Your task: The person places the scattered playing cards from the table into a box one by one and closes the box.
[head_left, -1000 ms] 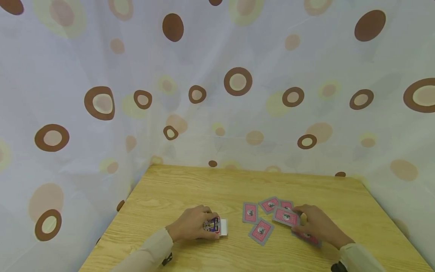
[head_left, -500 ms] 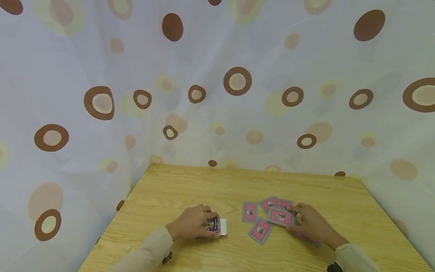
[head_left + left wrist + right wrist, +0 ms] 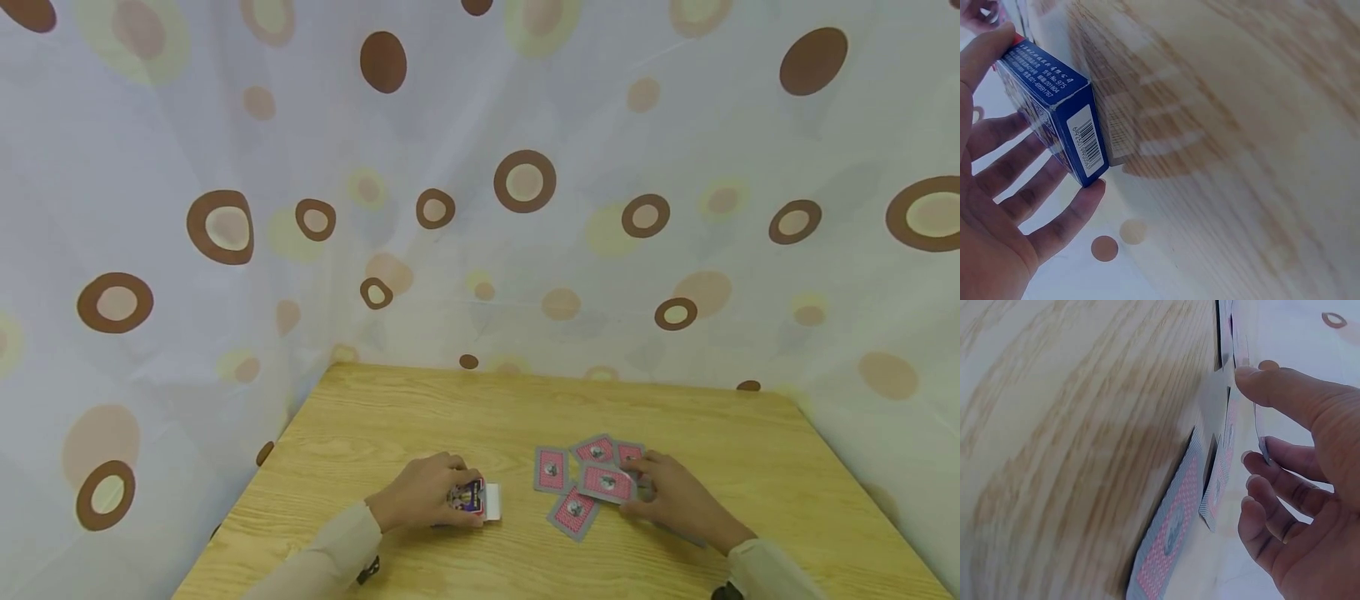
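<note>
My left hand [image 3: 423, 493] grips a blue playing-card box [image 3: 468, 497] on the wooden table, thumb along one edge and fingers along the other. A white flap [image 3: 492, 502] sticks out of the box's right end. In the left wrist view, a barcode end of the box [image 3: 1087, 140] faces the camera. My right hand [image 3: 675, 498] pinches a red-backed playing card [image 3: 606, 482] between thumb and fingers, above other cards. In the right wrist view that card [image 3: 1259, 428] appears edge-on. Under my right hand another card [image 3: 1172, 528] lies face down, mostly hidden in the head view.
Several face-down cards lie spread between the hands: one at the left [image 3: 551, 470], one nearer the front [image 3: 574, 511], one at the back [image 3: 596, 451]. The wooden table [image 3: 420, 408] meets a spotted curtain [image 3: 465, 250] at its back and sides.
My right hand has moved left with the pinched card, carrying it over the spread cards toward the box. My left hand and the card box have stayed put.
</note>
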Demonstrator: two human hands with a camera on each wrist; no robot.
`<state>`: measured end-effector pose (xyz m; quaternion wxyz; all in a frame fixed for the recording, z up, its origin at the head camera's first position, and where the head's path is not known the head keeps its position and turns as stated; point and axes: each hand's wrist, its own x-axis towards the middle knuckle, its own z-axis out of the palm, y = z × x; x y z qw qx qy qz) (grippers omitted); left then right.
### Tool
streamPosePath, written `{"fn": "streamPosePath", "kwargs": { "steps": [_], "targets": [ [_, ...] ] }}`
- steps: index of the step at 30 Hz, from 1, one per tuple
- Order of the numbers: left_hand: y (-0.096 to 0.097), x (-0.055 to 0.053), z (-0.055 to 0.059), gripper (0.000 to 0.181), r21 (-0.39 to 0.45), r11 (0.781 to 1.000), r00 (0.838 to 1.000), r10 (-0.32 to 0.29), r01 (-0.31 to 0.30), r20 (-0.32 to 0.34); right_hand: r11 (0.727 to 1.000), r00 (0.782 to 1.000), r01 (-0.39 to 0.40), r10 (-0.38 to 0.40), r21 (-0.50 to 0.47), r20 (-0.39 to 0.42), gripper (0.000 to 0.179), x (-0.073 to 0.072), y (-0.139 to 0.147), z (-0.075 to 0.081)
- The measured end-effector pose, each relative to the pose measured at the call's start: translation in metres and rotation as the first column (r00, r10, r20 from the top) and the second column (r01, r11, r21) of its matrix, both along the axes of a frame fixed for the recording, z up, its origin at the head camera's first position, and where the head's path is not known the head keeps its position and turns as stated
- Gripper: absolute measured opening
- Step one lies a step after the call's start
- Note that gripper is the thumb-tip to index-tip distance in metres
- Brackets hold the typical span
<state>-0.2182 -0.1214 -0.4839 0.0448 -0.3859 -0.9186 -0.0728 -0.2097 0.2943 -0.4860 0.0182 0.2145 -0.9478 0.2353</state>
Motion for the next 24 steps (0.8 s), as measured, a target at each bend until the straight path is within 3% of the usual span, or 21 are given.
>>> {"fn": "streamPosePath", "kwargs": {
  "steps": [10,24],
  "targets": [
    [0.001,0.0,0.001,0.074,-0.002,1.0,1.0,0.008,-0.008,0.023,0.999,0.999,-0.02,0.021,-0.034,0.032,0.069,-0.002,-0.011,0.001],
    [0.002,0.0,-0.001,0.073,0.003,1.0,1.0,0.004,-0.004,0.008,0.999,0.999,-0.045,0.046,0.021,-0.026,0.067,-0.005,-0.028,0.0]
  ]
}}
